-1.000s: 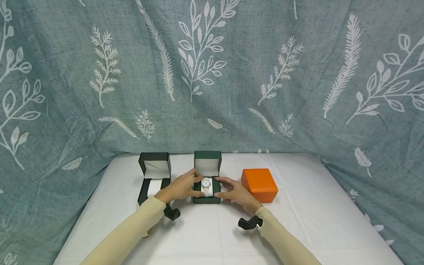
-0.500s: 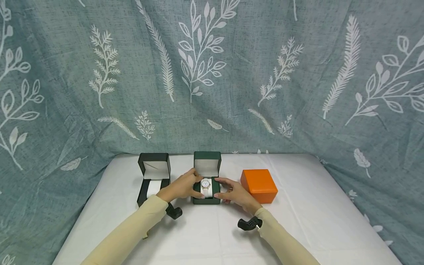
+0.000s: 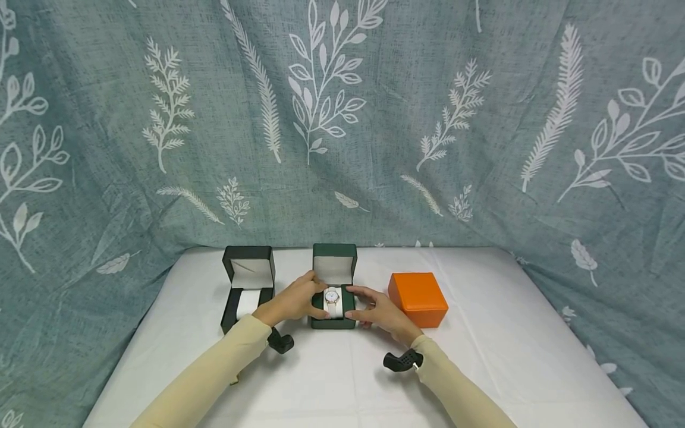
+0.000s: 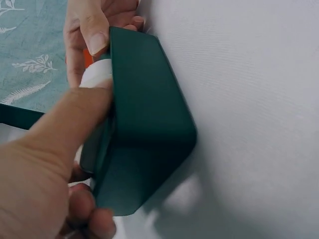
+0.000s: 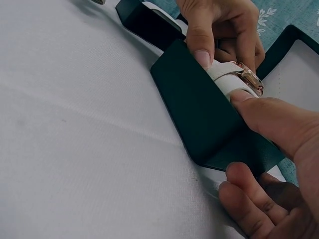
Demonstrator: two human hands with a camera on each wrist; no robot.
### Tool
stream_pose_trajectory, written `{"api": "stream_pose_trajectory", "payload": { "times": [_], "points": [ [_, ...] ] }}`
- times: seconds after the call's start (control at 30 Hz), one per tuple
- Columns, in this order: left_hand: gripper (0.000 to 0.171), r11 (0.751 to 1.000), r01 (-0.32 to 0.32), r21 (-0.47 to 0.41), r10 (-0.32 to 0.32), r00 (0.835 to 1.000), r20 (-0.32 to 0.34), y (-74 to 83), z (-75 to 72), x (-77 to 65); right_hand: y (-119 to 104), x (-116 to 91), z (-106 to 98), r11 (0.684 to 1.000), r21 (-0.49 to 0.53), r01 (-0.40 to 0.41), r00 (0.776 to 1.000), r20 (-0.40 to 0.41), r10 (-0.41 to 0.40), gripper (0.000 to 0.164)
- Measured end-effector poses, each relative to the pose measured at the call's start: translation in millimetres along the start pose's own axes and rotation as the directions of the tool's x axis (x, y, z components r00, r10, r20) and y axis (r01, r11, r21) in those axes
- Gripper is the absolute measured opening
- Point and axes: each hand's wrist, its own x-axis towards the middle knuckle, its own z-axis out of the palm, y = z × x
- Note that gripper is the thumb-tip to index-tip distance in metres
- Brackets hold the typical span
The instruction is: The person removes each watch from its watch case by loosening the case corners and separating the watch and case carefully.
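A white-strapped watch (image 3: 332, 296) with a rose-gold case sits around a white cushion (image 4: 95, 72) inside the open green watch box (image 3: 333, 324). From the left, my left hand (image 3: 294, 299) holds the cushion, thumb at the front and index finger towards the back. My right hand (image 3: 384, 310) holds the cushion's right side in the same way. Both thumbs press on the white cushion in the right wrist view, beside the watch case (image 5: 250, 79). The remaining fingers of each hand curl by the box's sides. The cushion's underside is hidden in the box.
An open black watch box (image 3: 248, 252) with a white cushion stands left, partly behind my left hand. A closed orange box (image 3: 419, 291) stands right, close to my right hand. A small gold-coloured item (image 3: 234, 380) peeks from beside the left sleeve. White cloth (image 3: 332, 380) covers the table.
The left wrist has turned slightly and shifted a little to the right since a second ago. Both hands stay at the cushion; the boxes keep their places.
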Motion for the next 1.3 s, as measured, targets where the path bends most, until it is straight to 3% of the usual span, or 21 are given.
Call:
{"api": "stream_pose_trajectory", "payload": {
  "times": [0.37,0.6,0.93,1.3],
  "points": [
    [0.072,0.997,-0.069,0.023,0.070,0.997,-0.042,-6.0,3.8,0.8,-1.3,0.2,-0.9,1.000,-0.001,0.009,1.000,0.002,-0.009,0.069],
    [0.070,0.989,-0.143,0.026,0.145,0.985,-0.092,-7.0,3.3,1.1,-2.7,0.0,-2.8,1.000,-0.007,0.011,1.000,-0.001,-0.011,0.069],
    [0.066,0.991,-0.123,-0.046,0.118,0.988,-0.104,-7.3,6.7,1.2,-0.5,-1.4,-0.9,1.000,-0.011,0.001,1.000,-0.001,-0.001,0.068],
    [0.067,0.976,-0.121,-0.182,0.094,0.984,-0.151,-8.9,4.3,-2.1,-0.2,0.0,-0.9,1.000,0.007,0.005,1.000,-0.003,-0.005,0.070]
  ]
}}
